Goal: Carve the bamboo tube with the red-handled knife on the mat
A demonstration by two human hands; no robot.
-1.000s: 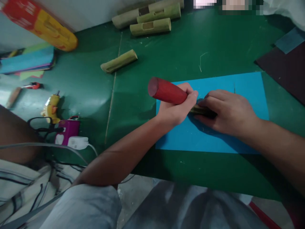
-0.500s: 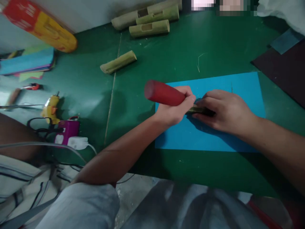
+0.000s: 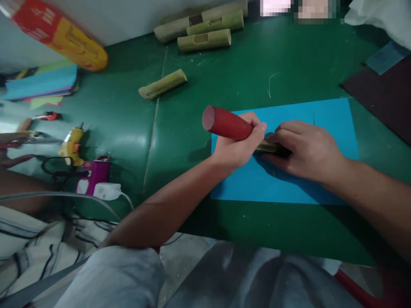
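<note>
My left hand (image 3: 236, 147) is closed around a thick red tool handle (image 3: 229, 123), its flat butt end pointing up and left; the tool's working end is hidden behind my fingers. A narrow piece of bamboo (image 3: 267, 147) lies under my right hand (image 3: 310, 147), whose curled fingers grip it and cover most of its far end. Both hands work close together over a sheet of blue paper (image 3: 257, 184), with the tool hand against the bamboo's left end.
Several cut bamboo tubes (image 3: 205, 40) lie at the back, and one bamboo piece (image 3: 163, 84) nearer. On the left are a yellow glue gun (image 3: 71, 145), a purple box (image 3: 98, 173), a white plug (image 3: 107, 191) and another person's hand (image 3: 11, 147). Dark card (image 3: 379, 96) lies right.
The red handle has tilted slightly and shifted a little right, showing more of its end face. The other person's hand has come into view at the left. My right hand keeps its grip.
</note>
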